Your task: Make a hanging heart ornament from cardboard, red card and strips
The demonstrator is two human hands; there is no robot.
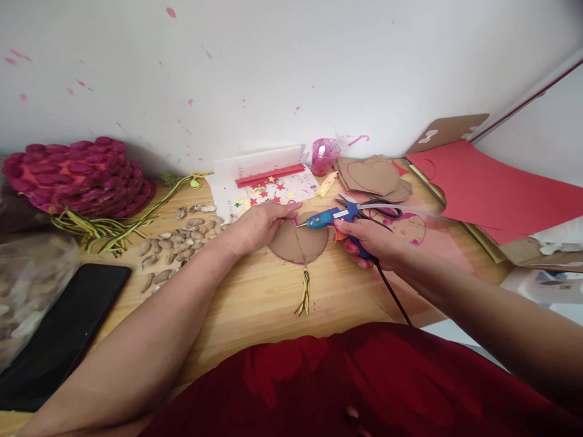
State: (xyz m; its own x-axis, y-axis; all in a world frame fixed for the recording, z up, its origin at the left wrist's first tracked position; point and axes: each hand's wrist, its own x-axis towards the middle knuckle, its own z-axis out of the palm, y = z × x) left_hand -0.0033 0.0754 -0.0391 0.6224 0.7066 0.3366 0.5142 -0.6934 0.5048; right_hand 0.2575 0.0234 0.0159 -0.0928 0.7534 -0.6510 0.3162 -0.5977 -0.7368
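Note:
My right hand [371, 240] is wrapped round a blue glue gun [339, 217] with an orange trigger. Its nozzle points left and rests close to a thin cord [298, 240] running down a brown cardboard piece [277, 246]. My left hand [259, 226] grips the top left edge of this cardboard, with the fingertips beside the nozzle and partly hidden. From the cardboard's lower edge hangs a yellow-green and black tassel [304, 297], lying on the wooden table [255, 303]. Black-handled scissors [382, 209] lie just behind the glue gun.
Peanuts [182, 240] are scattered left of my hand, near a stack of pink-covered pieces [82, 176] with tassels. A black phone [68, 328] lies at the left. Behind are star cutouts [268, 189], a pink cup [324, 156] and cardboard shapes [376, 176]. Red paper [505, 188] is at right.

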